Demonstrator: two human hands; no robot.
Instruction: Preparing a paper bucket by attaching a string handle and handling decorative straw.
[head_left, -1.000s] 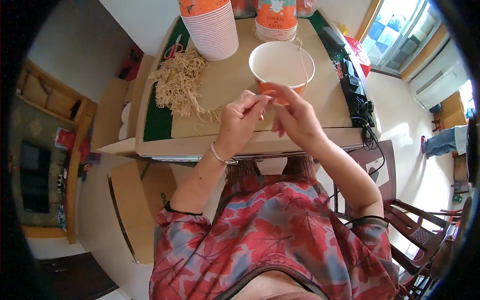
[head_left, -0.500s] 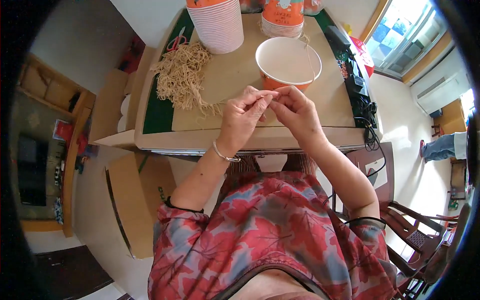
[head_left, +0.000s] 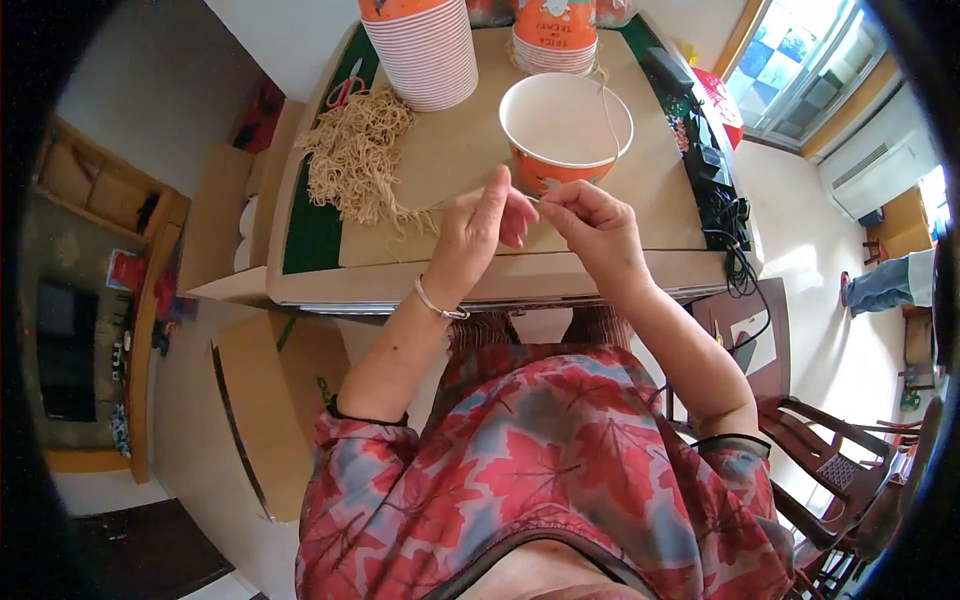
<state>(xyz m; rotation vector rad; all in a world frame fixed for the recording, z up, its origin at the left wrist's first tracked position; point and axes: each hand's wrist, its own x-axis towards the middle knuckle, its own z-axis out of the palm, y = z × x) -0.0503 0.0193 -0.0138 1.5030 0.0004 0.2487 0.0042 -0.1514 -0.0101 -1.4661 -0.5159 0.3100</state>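
Observation:
In front of the paper bucket (head_left: 565,178), my right hand (head_left: 603,238) pinches the end of a thin beige string between thumb and fingertips. Close beside it is my left hand (head_left: 476,232), its thumb raised apart from the loosely curved fingers. The white-lined orange bucket stands upright, with a length of string (head_left: 611,125) hanging over its right rim. Left of the bucket lies a tangled heap of beige strings (head_left: 360,165), some strands trailing toward my left hand. Whether the left fingers still touch the string is hard to see.
Behind are a tall stack of nested buckets (head_left: 425,60) and a shorter upside-down stack (head_left: 553,45). Red-handled scissors (head_left: 346,92) lie by the heap. A black power strip with cables (head_left: 712,160) lines the table's right edge. Cardboard boxes (head_left: 262,390) stand left; a person's legs (head_left: 885,290) show far right.
My left thumb has lifted and the left hand has drawn apart from the right, which keeps its pinch. The whole view has shifted slightly.

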